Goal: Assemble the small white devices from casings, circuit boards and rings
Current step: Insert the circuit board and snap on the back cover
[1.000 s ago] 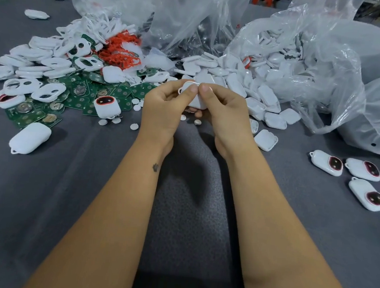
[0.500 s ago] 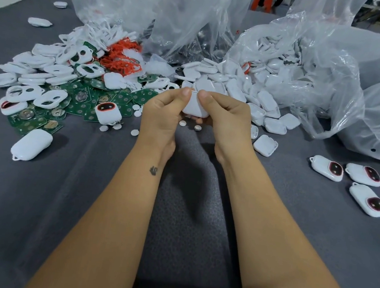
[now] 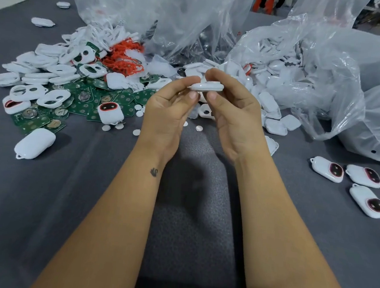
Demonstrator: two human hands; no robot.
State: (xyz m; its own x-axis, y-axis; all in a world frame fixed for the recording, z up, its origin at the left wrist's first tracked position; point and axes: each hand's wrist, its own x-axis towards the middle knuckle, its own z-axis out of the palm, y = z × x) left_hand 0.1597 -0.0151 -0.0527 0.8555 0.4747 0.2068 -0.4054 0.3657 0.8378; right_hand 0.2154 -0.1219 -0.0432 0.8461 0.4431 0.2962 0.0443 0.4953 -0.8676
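I see both hands pinching one white casing (image 3: 206,86) edge-on above the grey table (image 3: 87,203).
My left hand (image 3: 168,108) and right hand (image 3: 234,112) hide its underside; circuit boards (image 3: 82,108), red rings (image 3: 123,58), three finished devices (image 3: 351,181) and clear bags (image 3: 328,75) surround.

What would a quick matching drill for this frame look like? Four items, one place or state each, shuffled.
Items
1. white plastic casing seen edge-on
2. green circuit boards
3. three finished white devices with dark oval windows
4. tangle of orange-red rings

Places or states
A. laid out on the grey cloth at the right
B. pinched between the left hand and the right hand
C. at the back of the left pile, by the clear bags
D. spread flat under white casing fronts at the left

Pairs: 1-B, 2-D, 3-A, 4-C
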